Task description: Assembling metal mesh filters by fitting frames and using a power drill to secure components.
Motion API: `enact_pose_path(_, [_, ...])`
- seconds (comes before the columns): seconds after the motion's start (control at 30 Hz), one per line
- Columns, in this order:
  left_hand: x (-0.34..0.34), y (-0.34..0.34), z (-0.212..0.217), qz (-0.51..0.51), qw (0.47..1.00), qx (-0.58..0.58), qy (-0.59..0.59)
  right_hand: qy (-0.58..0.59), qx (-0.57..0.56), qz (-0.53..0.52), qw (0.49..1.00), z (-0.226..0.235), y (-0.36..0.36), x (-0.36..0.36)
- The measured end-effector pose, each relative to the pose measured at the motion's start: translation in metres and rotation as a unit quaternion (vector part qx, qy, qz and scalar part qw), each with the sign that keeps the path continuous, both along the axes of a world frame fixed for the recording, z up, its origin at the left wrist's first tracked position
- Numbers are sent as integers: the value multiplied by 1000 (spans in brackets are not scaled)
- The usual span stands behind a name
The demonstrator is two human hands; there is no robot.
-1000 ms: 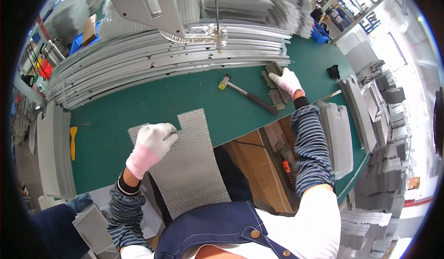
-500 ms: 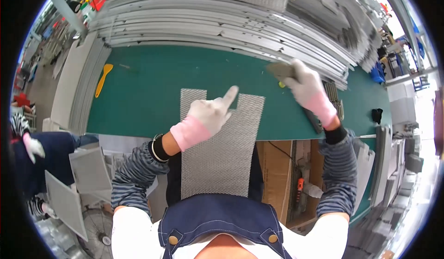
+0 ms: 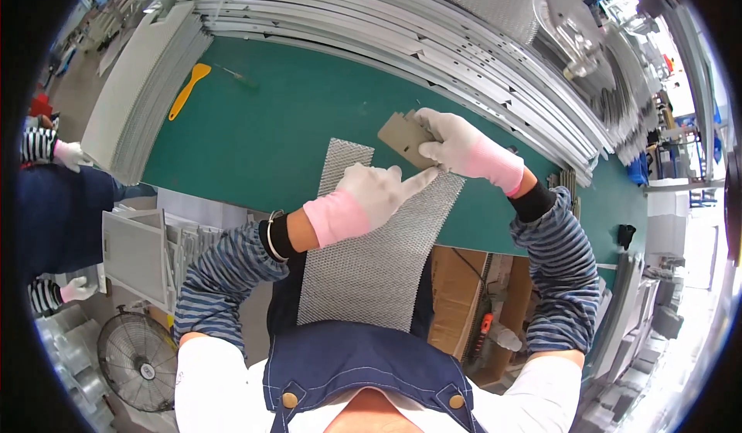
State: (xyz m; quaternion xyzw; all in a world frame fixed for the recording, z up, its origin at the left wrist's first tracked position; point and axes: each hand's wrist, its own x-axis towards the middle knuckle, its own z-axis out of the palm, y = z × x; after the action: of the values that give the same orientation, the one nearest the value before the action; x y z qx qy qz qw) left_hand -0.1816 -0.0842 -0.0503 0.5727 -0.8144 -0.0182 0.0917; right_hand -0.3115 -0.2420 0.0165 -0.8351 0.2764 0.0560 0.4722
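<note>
A silvery expanded-metal mesh sheet (image 3: 371, 271) with a rectangular notch in its far edge reaches from the green table toward my body. My left hand (image 3: 377, 193), in a white glove with a pink cuff, rests on the sheet near the notch. Its index finger points right and the hand grips nothing. A flat grey-brown plate (image 3: 405, 141) with small slots and a notched edge is pinched in my gloved right hand (image 3: 464, 147), thumb on top. The plate is over the notch area; whether it touches the mesh, I cannot tell.
On the green table (image 3: 255, 132) lie a yellow plastic scraper (image 3: 189, 89) and a thin tool. Long grey metal strips (image 3: 371, 43) line the far side, and stacked panels (image 3: 151, 97) stand left. Below right is a cardboard box (image 3: 452, 302). A co-worker's gloved hand (image 3: 72, 155) shows at far left.
My right hand has brought the plate leftward and nearer to the mesh sheet's far edge. My left index finger now points more to the right. The whole view has shifted and tilted.
</note>
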Motion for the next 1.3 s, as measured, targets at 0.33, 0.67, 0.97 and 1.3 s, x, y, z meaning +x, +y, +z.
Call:
enact_pose_path(0.33, [49, -4, 54, 77, 964, -228, 111, 36, -10, 77, 996, 24, 1, 4])
enact_pose_path(0.67, [76, -37, 70, 76, 895, 302, 320, -26, 14, 19, 999, 34, 21, -6])
enact_pose_path(0.97, [71, -31, 78, 51, 901, 266, 337, -20, 27, 101, 994, 15, 27, -12])
enact_pose_path(1.3, [47, -29, 96, 23, 922, 213, 323, 56, -26, 154, 986, 10, 19, -9])
